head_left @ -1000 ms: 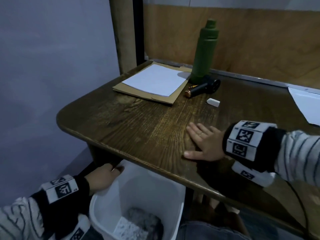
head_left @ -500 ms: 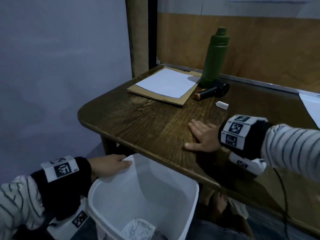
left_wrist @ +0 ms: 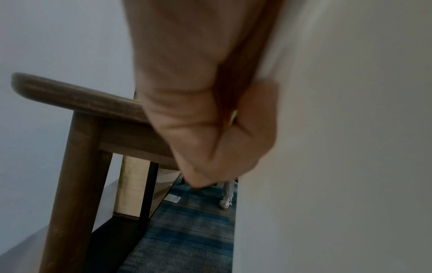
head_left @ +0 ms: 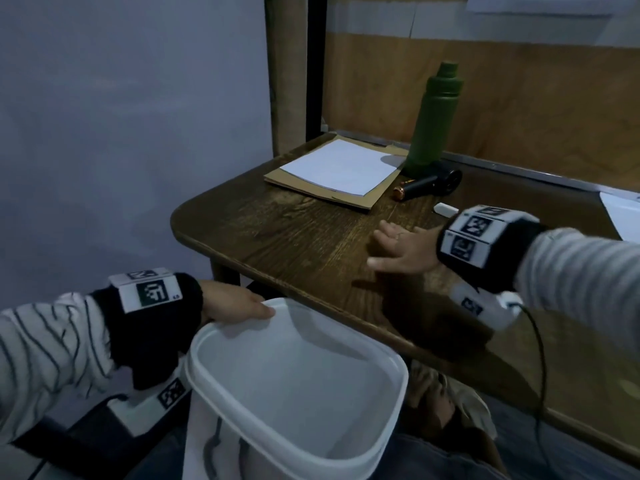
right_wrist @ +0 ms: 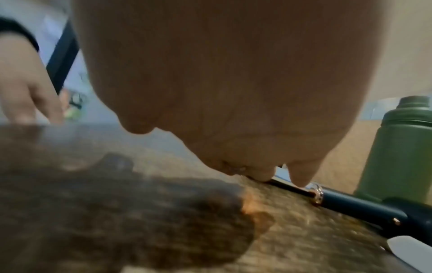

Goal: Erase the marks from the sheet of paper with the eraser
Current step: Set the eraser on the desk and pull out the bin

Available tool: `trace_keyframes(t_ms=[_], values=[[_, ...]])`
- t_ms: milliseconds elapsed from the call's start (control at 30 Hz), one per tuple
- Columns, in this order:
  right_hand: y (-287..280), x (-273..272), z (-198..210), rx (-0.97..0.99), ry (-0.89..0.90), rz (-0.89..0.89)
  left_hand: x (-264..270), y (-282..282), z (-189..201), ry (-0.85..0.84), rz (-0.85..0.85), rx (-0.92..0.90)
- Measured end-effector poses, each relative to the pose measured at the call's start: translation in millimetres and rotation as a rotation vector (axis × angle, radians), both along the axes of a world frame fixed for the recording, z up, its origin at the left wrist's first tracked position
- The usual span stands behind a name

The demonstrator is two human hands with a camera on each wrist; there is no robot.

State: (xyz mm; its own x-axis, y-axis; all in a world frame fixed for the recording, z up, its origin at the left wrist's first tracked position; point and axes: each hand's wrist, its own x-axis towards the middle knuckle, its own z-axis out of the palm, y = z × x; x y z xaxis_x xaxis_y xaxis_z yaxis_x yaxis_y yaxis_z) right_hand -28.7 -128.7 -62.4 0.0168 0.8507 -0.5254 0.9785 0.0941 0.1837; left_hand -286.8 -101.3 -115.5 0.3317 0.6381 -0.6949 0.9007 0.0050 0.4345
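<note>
A white sheet of paper [head_left: 339,166] lies on brown card at the table's far left corner; I see no marks on it from here. The small white eraser [head_left: 446,209] lies loose on the wood, just beyond my right wrist, and shows as a white block [right_wrist: 411,253] in the right wrist view. My right hand [head_left: 391,247] rests flat on the table [head_left: 277,237], fingers straight, holding nothing. My left hand [head_left: 242,306] is below the table edge and grips the rim of a white plastic bin [head_left: 298,386]. In the left wrist view its fingers [left_wrist: 205,110] curl over the bin wall [left_wrist: 339,129].
A tall green bottle [head_left: 436,123] stands behind a black handheld device [head_left: 433,183], right of the paper. Another white sheet [head_left: 623,216] lies at the right edge. A wooden panel backs the table. A table leg [left_wrist: 74,184] stands by the bin.
My left hand has drawn the white bin out from under the table toward me and higher. My right hand stays flat on the wood.
</note>
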Motion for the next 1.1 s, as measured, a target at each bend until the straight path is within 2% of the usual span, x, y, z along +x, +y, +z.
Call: trace_keyframes(t_ms=[67, 100, 133, 200, 267, 300, 333, 400, 467, 567, 633, 700, 767, 800, 867, 933, 1000, 1100], values=[[12.8, -0.4, -7.9, -0.014, -0.027, -0.055, 1.0, -0.1, 0.5, -0.007, 0.003, -0.016], [12.5, -5.8, -14.1, -0.019, -0.025, -0.029, 1.3, -0.6, 0.4, -0.011, 0.007, -0.020], [6.3, -14.7, -20.9, -0.006, -0.014, 0.036, 1.7, -0.6, 0.3, -0.013, 0.012, -0.023], [-21.8, -41.8, -29.8, -0.028, 0.068, 0.283, 1.3, 0.9, -0.1, -0.008, 0.015, -0.004], [-56.8, -69.1, -26.9, -0.212, 0.155, 0.521, -0.2, 2.4, -1.7, -0.002, 0.013, 0.009], [-69.6, -76.8, -23.4, -0.303, 0.178, 0.571, -0.2, 2.4, -1.8, -0.001, 0.012, 0.005], [-75.2, -78.0, -18.5, -0.333, 0.201, 0.577, -0.4, 3.2, -2.1, -0.003, 0.010, 0.000], [-68.8, -69.7, -7.0, -0.210, 0.215, 0.464, -0.7, 3.6, -2.0, -0.008, 0.005, 0.002], [-45.1, -54.6, -1.1, -0.059, 0.137, 0.284, -1.5, 3.6, -1.2, -0.006, 0.006, 0.013], [-12.3, -38.1, -11.1, -0.032, -0.021, 0.155, -1.1, 4.5, 0.1, -0.003, -0.004, 0.018], [-12.8, -43.6, -23.6, -0.047, -0.043, 0.257, -0.8, 5.7, -0.7, -0.017, -0.005, 0.005], [-31.8, -59.7, -31.0, -0.105, -0.049, 0.481, 0.0, 6.2, -1.5, -0.025, -0.007, 0.001], [-56.4, -71.0, -29.0, -0.193, 0.015, 0.659, -0.4, 7.0, -3.9, -0.028, -0.003, 0.001], [-66.4, -70.7, -25.3, -0.216, 0.071, 0.666, -0.6, 7.7, -5.3, -0.030, -0.006, 0.001], [-75.9, -54.1, -12.2, -0.179, 0.191, 0.516, -1.2, 9.1, -7.6, -0.047, -0.005, -0.003], [-73.9, -19.5, 3.0, -0.079, 0.252, 0.258, -2.0, 10.5, -9.9, -0.073, 0.013, -0.019], [-64.7, 24.5, 10.4, -0.026, 0.217, -0.002, -2.5, 11.1, -12.1, -0.082, 0.014, -0.034], [-48.0, 94.1, 3.3, 0.012, 0.062, -0.284, -1.3, 11.3, -13.5, -0.097, 0.013, -0.055]])
